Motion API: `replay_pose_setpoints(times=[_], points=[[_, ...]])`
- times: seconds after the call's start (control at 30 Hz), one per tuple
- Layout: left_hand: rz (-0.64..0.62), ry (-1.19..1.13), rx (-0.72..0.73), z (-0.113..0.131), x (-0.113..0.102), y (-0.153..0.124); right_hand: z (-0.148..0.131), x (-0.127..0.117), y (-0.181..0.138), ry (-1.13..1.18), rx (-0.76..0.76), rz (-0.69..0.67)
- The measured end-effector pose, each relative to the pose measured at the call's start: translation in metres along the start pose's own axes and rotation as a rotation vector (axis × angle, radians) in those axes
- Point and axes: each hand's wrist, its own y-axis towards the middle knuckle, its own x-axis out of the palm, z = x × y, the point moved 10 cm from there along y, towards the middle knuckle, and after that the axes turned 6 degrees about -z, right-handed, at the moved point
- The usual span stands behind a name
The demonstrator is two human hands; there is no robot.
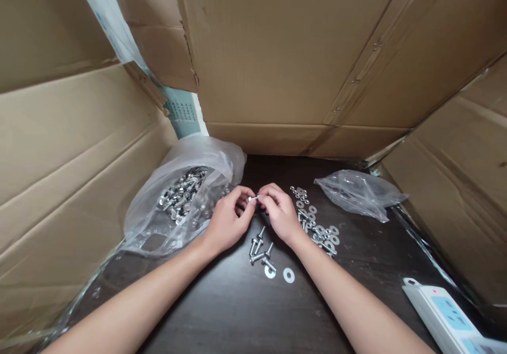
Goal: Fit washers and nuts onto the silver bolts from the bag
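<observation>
Between the fingertips of both hands is a small metal bolt (253, 198), held level just above the dark table. My left hand (233, 211) pinches one end of it with thumb and forefinger. At the other end, the fingers of my right hand (279, 208) are closed on it; whether a nut or washer is there is hidden. Below the hands lie several loose bolts (259, 245), some with parts on their shanks. Two flat washers (289, 275) rest close by, one partly under a bolt. Right of my right hand spreads a pile of bolts, nuts and washers (319, 232).
An open plastic bag (142, 227) full of metal fasteners (182, 193) stands at the left. A flatter clear bag (360, 190) lies at the back right. A white power strip (443, 311) sits front right. Cardboard walls (293, 53) enclose the table (222, 311).
</observation>
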Motion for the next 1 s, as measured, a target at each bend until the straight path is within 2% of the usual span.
replay_pose_setpoints(times=[0.27, 0.7, 1.0], points=[[0.0, -0.003, 0.004, 0.0, 0.0, -0.001, 0.002, -0.004, -0.001, 0.035, 0.022, 0.03], [-0.01, 0.009, 0.021, 0.004, 0.001, 0.0, -0.005, -0.002, -0.001, 0.013, -0.028, 0.019], [0.002, 0.036, 0.013, 0.003, 0.0, 0.0, -0.01, -0.005, -0.004, 0.121, -0.082, 0.044]])
